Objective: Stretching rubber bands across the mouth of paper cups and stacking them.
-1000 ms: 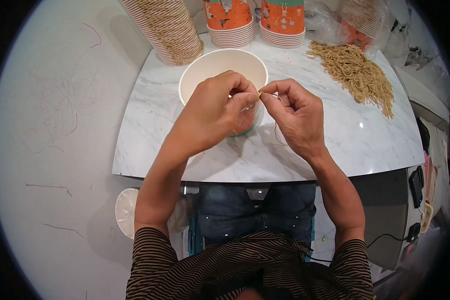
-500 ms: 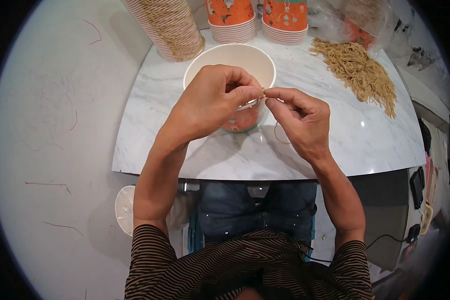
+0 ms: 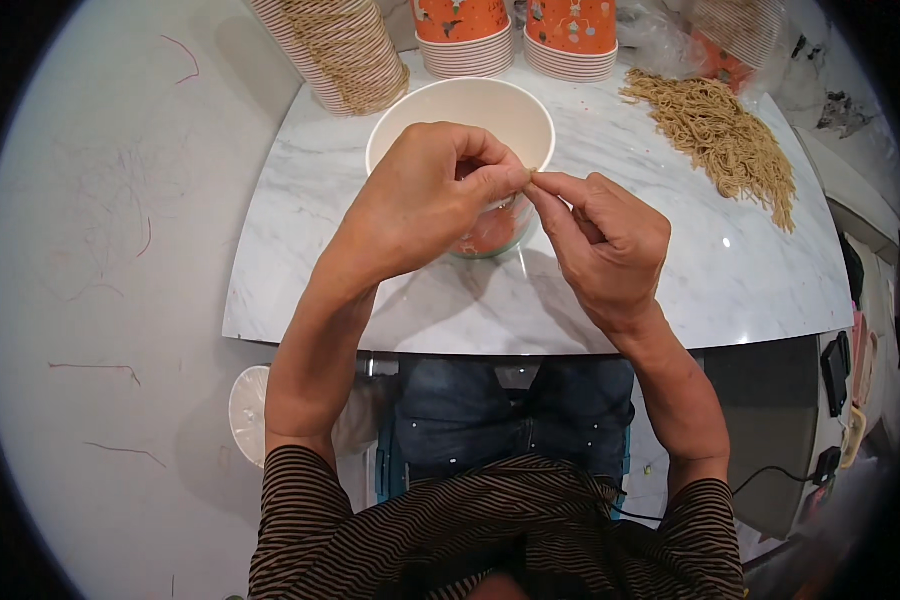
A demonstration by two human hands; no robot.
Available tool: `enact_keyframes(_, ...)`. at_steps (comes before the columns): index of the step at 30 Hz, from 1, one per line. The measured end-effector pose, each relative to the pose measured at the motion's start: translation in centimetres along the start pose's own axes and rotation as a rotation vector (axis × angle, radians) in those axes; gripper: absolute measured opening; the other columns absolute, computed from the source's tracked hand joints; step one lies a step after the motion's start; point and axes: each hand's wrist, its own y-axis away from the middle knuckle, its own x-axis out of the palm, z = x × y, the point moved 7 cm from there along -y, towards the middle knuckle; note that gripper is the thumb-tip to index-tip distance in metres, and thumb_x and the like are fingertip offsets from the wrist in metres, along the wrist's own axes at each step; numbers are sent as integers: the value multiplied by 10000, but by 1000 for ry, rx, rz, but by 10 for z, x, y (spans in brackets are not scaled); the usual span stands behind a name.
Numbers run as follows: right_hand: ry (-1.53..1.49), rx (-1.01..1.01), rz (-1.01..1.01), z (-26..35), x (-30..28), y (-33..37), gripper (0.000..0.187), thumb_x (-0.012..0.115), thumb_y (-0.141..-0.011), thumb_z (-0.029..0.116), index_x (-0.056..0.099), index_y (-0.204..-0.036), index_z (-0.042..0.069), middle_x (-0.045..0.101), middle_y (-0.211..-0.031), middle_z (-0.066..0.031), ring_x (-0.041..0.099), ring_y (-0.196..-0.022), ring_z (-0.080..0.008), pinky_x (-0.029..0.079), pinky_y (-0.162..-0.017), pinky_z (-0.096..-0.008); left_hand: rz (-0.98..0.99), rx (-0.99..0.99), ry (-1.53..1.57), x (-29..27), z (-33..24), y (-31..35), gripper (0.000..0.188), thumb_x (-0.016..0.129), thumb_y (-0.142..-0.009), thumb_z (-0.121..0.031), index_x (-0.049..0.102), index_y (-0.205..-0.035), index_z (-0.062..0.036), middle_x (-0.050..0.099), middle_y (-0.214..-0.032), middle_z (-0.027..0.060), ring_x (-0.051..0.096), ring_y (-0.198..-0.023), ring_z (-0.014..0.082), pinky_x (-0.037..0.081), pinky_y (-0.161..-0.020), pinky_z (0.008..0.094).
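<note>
Both hands are being kept pretty close together here, over the near side of a paper bucket (image 3: 500, 108) that's stood mouth-up on the white marbled desk (image 3: 290, 250). Clock directions are taken from that bucket, with 12 at the far side of the desk.

A tiny bit of tan cord (image 3: 533, 172) is pinched right where the fingertips meet, at about 4 o'clock by the bucket's rim. The left hand (image 3: 432, 200) is curled, thumb and forefinger pressed narrow on the cord, with part of the bucket hidden behind it. The right hand (image 3: 610, 245) is closed down to a narrow pinch too, tips touching or nearly touching the left ones; which hand has the firmer grip can't be told. Cream insides are shown by the bucket, plus some reddish-orange print below the hands and a green edge at its base.

At 3 o'clock a messy heap of tan cords (image 3: 720, 135) is spread out. At 10 to 11 a tall stack of nested buckets (image 3: 335, 50) is seen, draped with cord. Orange printed stacks are parked rims-down at 12 (image 3: 462, 25) and between 1 and 2 (image 3: 572, 30). Clear plastic wrap (image 3: 660, 50) is crumpled near 2. Below the desk, around 7, a lined bin (image 3: 249, 412) is partly covered by the left forearm.
</note>
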Motion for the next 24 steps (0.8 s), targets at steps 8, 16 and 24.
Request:
enact_keyframes(8, -17, 24, 0, -5, 2, 2, 195, 803, -835, 3, 785, -1020, 64, 678, -716, -56, 614, -555, -137, 446, -505, -291, 24, 16, -47, 0, -1, 0, 211, 681, -1014, -155, 739, -1006, 48, 736, -901, 24, 642, -813, 65, 540, -739, 246)
enact_keyframes(16, -156, 254, 34, -20, 2, 3, 125, 777, -886, 25, 777, -1010, 5, 561, -601, 34, 458, -535, -26, 381, -496, -235, 77, 6, 69, -1, 3, 1, 144, 709, -980, -83, 740, -1035, 46, 751, -952, 48, 683, -868, 89, 559, -799, 246)
enact_keyframes(24, -187, 312, 34, -25, 2, 6, 121, 782, -887, 28, 781, -1007, 12, 488, -586, 68, 410, -545, -9, 342, -504, -218, 60, 20, -76, -2, 4, -1, 110, 695, -979, -58, 710, -1022, 42, 721, -932, 28, 658, -851, 72, 542, -780, 236)
